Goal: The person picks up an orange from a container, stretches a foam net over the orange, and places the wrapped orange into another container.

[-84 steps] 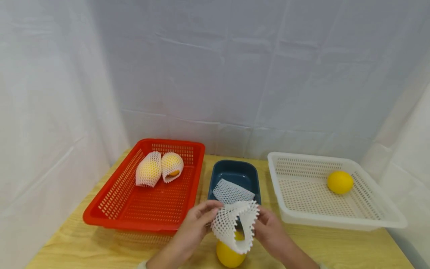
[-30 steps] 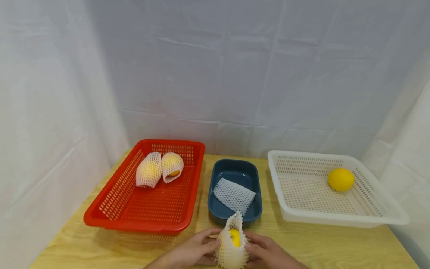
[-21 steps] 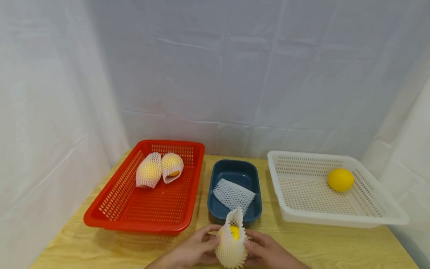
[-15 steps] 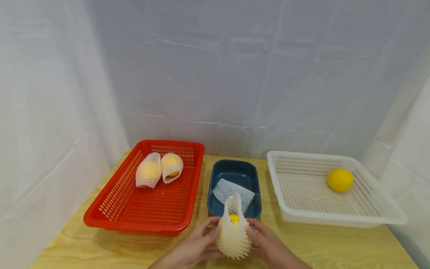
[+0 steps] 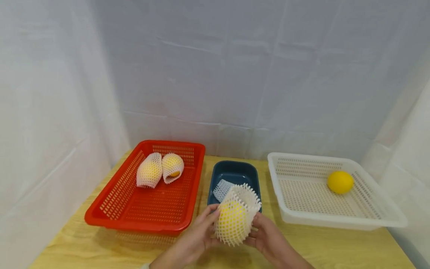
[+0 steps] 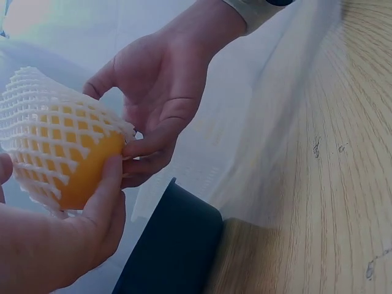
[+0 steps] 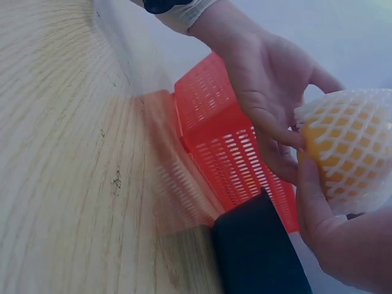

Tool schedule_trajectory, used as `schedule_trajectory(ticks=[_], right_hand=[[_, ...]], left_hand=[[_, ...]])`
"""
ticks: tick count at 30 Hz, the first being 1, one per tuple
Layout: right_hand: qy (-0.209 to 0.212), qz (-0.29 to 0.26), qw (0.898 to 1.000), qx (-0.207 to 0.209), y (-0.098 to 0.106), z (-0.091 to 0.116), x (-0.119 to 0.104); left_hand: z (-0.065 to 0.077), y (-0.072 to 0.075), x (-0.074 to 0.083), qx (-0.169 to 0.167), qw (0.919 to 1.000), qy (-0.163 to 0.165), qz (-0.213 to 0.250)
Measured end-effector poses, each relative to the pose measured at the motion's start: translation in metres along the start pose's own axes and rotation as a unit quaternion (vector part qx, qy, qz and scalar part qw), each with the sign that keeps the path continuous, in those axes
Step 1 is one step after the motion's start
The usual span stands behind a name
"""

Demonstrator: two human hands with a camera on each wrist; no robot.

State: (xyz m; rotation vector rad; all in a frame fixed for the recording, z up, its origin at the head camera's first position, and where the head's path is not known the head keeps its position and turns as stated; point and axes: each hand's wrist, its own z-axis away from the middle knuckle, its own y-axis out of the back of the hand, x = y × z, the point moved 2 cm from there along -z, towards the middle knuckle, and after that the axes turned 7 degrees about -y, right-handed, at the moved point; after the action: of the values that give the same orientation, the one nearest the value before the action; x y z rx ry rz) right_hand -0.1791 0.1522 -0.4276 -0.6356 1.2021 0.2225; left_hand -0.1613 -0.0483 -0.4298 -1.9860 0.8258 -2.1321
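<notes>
A yellow round fruit point(image 5: 231, 223) is held above the table's front, wrapped in a white foam net sleeve point(image 5: 250, 196). The sleeve's loose open end points up and away to the right. My left hand point(image 5: 196, 235) grips the fruit from the left, and my right hand point(image 5: 270, 239) holds it from the right, fingertips curled under. Both wrist views show part of the fruit's underside point(image 6: 95, 174) bare of netting, with fingers touching there. Behind it, a flat foam net point(image 5: 222, 189) lies in a dark blue tray point(image 5: 235, 164), partly hidden by the held fruit.
At the left stands a red basket point(image 5: 144, 223) with two netted fruits point(image 5: 149, 172) inside. A white basket point(image 5: 336, 220) at the right contains one bare yellow fruit point(image 5: 340, 182). The wooden table point(image 5: 84, 246) is backed and flanked by pale curtains.
The net sleeve, earlier held stretched above the bare fruit, now surrounds it. Both hands have lifted the netted fruit off the table toward the blue tray and tilted its open end to the right.
</notes>
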Motion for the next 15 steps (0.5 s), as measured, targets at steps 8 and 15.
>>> schedule_trajectory(ticks=[8,15], right_hand=[[0.013,-0.022,0.999,-0.03,0.0014,0.0018,0.0019],[0.033,-0.069,0.993,-0.092,0.0037,0.0021,0.0021]], left_hand=[[-0.0024,-0.0016,0.0033,0.014,0.9999,0.008,0.003],[-0.0023,-0.0011,0.0015,0.017,0.9997,-0.003,0.018]])
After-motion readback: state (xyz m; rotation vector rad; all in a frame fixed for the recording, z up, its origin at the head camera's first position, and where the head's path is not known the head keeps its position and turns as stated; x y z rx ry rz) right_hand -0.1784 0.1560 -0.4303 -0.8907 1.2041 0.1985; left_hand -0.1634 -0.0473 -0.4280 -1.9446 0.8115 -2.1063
